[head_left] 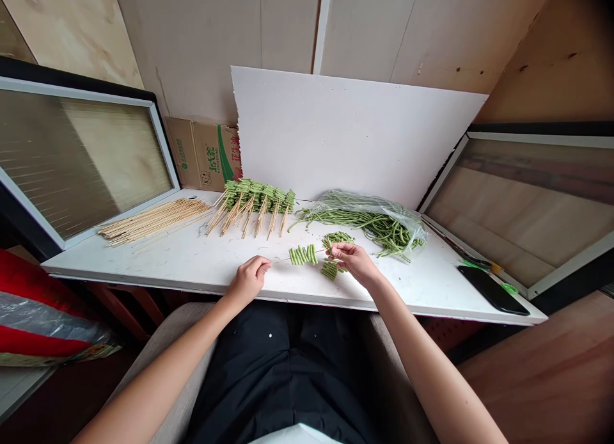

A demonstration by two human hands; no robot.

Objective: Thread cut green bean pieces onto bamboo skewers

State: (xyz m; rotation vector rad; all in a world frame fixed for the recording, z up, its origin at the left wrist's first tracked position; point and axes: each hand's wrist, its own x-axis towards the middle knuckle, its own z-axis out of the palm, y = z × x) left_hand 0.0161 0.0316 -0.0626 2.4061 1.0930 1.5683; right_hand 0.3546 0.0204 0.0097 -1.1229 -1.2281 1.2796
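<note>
My left hand (250, 277) is closed around the bare end of a thin wooden skewer (281, 260) near the table's front edge. Several short green bean pieces (303, 255) are threaded side by side on the skewer, crosswise to it. At its other end, my right hand (352, 260) pinches a cut piece of green bean (329, 247) at the skewer's tip; the fingers partly cover it. Small piles of cut green beans (329, 269) lie on the table under and behind my right hand.
Filled bean skewers (261, 198) are stacked at the back, right of a bundle of bare skewers (156, 220). Long green beans (391, 231) lie partly under a clear plastic bag (367, 202). A black phone (494, 290) and scissors (472, 260) lie right; a cardboard box (204, 153) stands behind.
</note>
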